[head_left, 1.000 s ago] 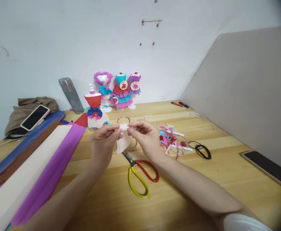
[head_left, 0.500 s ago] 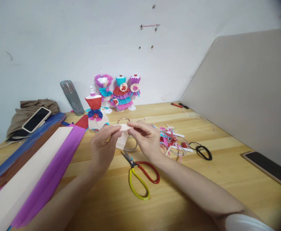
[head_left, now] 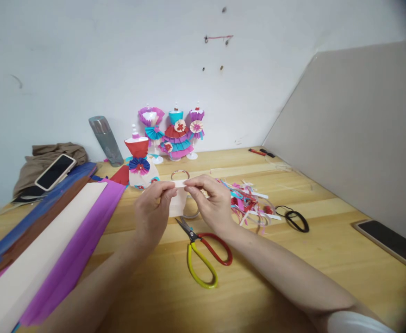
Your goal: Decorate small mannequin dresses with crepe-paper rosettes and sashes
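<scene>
A small cream strip of crepe paper [head_left: 177, 205] hangs between my hands, its top edge folded over. My left hand [head_left: 153, 210] pinches the fold at its left end between thumb and fingers. At the right end, my right hand [head_left: 212, 203] pinches the same fold. Below the paper lie scissors [head_left: 193, 237] with one yellow and one red handle, blades pointing away from me. Behind the paper, partly covered by it and my fingers, are rolls of tape, of which a ring [head_left: 180, 175] shows.
Crepe paper sheets [head_left: 67, 231] lie at left, beside a phone [head_left: 55, 172] and a bottle [head_left: 106, 141]. Miniature dress forms in paper dresses [head_left: 178, 134] stand behind. Paper scraps [head_left: 247, 201], a black hair tie [head_left: 297, 221] and another phone [head_left: 390, 245] are at right.
The folded top edge of the paper now lies flatter and straighter between my fingers. Both hands stay in nearly the same place; the view has shifted slightly.
</scene>
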`<control>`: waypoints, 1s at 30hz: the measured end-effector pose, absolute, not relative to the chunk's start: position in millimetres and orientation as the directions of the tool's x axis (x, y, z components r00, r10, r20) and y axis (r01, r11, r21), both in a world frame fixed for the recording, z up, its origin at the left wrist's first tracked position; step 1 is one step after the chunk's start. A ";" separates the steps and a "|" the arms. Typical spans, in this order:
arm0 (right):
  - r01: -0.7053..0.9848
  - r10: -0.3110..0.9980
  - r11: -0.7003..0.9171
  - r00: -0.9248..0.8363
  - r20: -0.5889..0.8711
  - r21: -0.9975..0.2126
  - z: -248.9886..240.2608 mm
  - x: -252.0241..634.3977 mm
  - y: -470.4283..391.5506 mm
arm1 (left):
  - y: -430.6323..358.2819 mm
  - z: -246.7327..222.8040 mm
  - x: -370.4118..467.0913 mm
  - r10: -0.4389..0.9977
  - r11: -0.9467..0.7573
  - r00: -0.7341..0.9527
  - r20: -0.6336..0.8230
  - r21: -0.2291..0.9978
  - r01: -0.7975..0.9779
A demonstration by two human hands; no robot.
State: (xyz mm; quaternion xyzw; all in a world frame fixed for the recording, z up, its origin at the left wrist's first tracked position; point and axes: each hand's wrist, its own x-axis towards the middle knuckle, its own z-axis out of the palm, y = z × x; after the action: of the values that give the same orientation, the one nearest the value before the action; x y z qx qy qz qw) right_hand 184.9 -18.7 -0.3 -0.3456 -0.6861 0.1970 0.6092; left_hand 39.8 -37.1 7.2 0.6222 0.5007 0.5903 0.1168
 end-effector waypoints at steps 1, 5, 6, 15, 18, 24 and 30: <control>0.228 0.720 0.678 -0.014 0.693 -0.699 -0.4 184.5 -18.5 | -36.9 6.3 40.4 0.782 -0.435 -0.232 0.578 0.774 0.460; 0.152 0.785 0.610 0.013 0.619 -0.777 -1.0 183.2 -17.1 | -36.3 6.7 43.8 0.841 -0.373 -0.314 0.440 0.893 0.252; 0.126 0.807 0.584 0.021 0.590 -0.802 -1.0 182.8 -16.7 | -36.2 7.8 44.6 0.853 -0.369 -0.318 0.414 0.909 0.192; -0.160 0.940 0.341 0.037 0.340 -0.926 7.7 180.6 -17.2 | -38.3 18.0 46.2 0.903 -0.331 -0.303 0.305 0.943 -0.037; -0.212 0.953 0.299 0.024 0.301 -0.930 10.7 181.0 -18.4 | -39.5 19.8 46.4 0.908 -0.323 -0.294 0.297 0.945 -0.043; -0.208 0.950 0.311 0.037 0.310 -0.927 10.2 181.5 -18.3 | -41.0 20.5 46.5 0.925 -0.302 -0.263 0.275 0.951 -0.066; -0.211 0.953 0.303 0.042 0.301 -0.929 9.4 180.7 -17.6 | -40.7 20.1 48.4 0.928 -0.284 -0.274 0.254 0.956 -0.078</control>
State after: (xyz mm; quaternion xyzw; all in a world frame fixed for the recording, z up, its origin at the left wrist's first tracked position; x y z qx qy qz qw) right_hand 180.7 -17.6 9.4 -0.3623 -0.5117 0.4659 0.6243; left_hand 48.4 -40.7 20.1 0.4637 0.4581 0.6535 0.3847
